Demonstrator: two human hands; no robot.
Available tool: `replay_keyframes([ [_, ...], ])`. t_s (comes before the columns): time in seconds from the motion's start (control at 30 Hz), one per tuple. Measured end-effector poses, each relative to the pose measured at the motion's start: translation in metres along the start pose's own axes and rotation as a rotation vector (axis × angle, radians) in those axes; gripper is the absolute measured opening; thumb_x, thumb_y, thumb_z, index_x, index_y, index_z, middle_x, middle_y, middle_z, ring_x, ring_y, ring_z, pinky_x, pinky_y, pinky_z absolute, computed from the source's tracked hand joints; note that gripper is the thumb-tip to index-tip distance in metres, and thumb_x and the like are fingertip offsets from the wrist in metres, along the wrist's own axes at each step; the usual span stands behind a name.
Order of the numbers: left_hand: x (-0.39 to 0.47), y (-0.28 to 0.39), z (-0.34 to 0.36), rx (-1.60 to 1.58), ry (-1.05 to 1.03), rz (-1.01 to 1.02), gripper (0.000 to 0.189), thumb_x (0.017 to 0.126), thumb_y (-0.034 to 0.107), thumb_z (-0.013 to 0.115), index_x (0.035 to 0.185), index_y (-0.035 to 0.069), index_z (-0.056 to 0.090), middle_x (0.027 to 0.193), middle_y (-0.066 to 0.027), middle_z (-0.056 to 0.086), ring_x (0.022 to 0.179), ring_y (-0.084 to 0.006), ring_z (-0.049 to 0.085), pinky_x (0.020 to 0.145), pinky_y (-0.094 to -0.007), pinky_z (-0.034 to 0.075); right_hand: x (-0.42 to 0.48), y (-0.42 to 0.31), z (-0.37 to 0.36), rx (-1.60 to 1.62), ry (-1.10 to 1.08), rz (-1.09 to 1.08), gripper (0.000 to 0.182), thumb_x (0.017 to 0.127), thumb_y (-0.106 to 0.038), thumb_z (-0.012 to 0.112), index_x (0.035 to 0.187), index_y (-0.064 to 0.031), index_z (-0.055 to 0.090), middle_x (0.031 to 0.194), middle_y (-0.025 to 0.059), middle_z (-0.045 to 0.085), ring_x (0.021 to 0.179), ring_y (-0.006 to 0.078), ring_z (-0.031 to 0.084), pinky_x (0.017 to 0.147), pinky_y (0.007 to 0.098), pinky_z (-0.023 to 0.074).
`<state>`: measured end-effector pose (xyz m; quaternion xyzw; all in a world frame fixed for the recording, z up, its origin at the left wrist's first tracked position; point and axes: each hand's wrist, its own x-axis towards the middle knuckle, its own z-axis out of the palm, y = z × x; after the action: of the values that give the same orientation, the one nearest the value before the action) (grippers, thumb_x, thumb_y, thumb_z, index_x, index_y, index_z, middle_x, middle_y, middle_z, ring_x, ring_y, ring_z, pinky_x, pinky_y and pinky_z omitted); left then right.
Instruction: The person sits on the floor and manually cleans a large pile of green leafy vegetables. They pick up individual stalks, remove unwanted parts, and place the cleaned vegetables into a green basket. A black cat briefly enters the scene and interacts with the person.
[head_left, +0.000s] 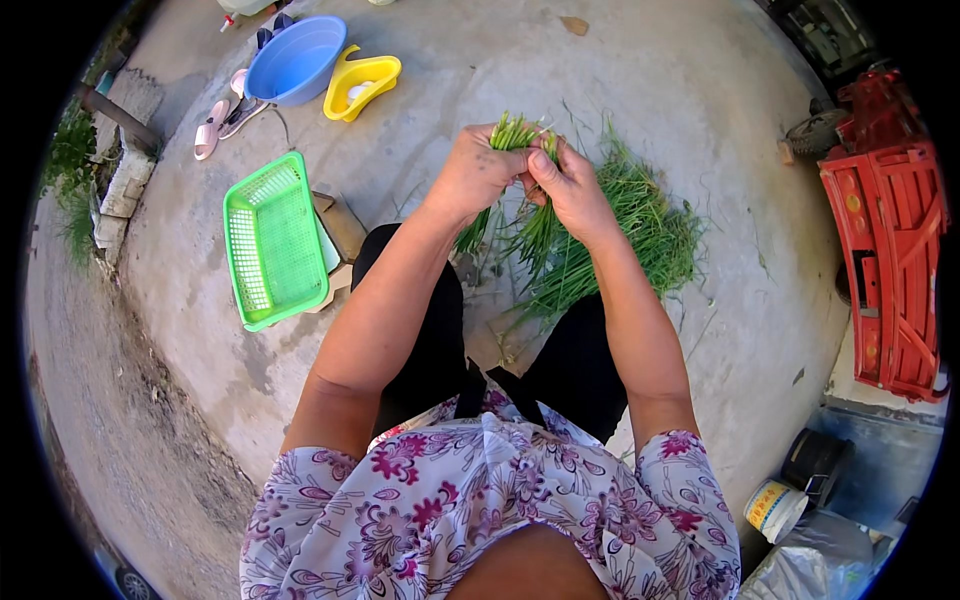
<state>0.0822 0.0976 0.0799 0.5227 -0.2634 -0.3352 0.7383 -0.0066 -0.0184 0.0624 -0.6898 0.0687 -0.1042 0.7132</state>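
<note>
My left hand (480, 166) is closed around a bundle of green chives or similar thin-leaved stalks (511, 132), their pale cut ends pointing up and away from me. Close against it, my right hand (566, 184) pinches a smaller bunch (550, 146) between thumb and fingers. The leaves of both bunches hang down below my hands. A large loose pile of the same greens (645, 217) lies on the concrete beneath and to the right of my right hand. My fingertips partly hide the stalks where the hands meet.
To the left, a green plastic basket (281, 247) rests by a cardboard box (341, 229). Farther off are a blue basin (296, 64), a yellow corner strainer (364, 82) and pink slippers (210, 131). At right stand a red metal vehicle part (892, 262), a white bucket (776, 511) and a black bucket (816, 461).
</note>
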Motion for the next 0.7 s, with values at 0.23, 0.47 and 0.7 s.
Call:
replay_keyframes([
  [0.23, 0.003, -0.004, 0.008, 0.044, -0.01, 0.024, 0.007, 0.079, 0.002, 0.057, 0.083, 0.0, 0.063, 0.067, -0.0017, 0.057, 0.056, -0.0079, 0.05, 0.051, -0.0231, 0.039, 0.001, 0.001, -0.006, -0.014, 0.037, -0.043, 0.037, 0.093, -0.036, 0.047, 0.107, -0.0022, 0.051, 0.076, 0.0018, 0.051, 0.067, 0.0093, 0.048, 0.06, 0.0229, 0.0414],
  [0.47, 0.01, -0.021, 0.012, 0.032, 0.101, 0.124, 0.008, 0.082, 0.0, 0.055, 0.081, 0.001, 0.063, 0.066, -0.0008, 0.056, 0.057, -0.0077, 0.047, 0.052, -0.0228, 0.037, 0.004, 0.005, -0.001, 0.061, 0.247, -0.157, 0.041, 0.093, -0.029, 0.051, 0.113, 0.0059, 0.053, 0.087, 0.0035, 0.058, 0.078, 0.0097, 0.054, 0.069, 0.0263, 0.047],
  [0.7, 0.006, -0.011, 0.016, -0.035, 0.256, 0.111, 0.002, 0.079, 0.005, 0.059, 0.078, 0.004, 0.06, 0.064, -0.0001, 0.053, 0.055, -0.0079, 0.046, 0.052, -0.0233, 0.037, 0.008, 0.012, -0.012, 0.083, 0.412, -0.079, 0.024, 0.091, -0.021, 0.052, 0.092, 0.003, 0.056, 0.085, 0.0083, 0.062, 0.075, 0.0138, 0.057, 0.07, 0.0294, 0.0475],
])
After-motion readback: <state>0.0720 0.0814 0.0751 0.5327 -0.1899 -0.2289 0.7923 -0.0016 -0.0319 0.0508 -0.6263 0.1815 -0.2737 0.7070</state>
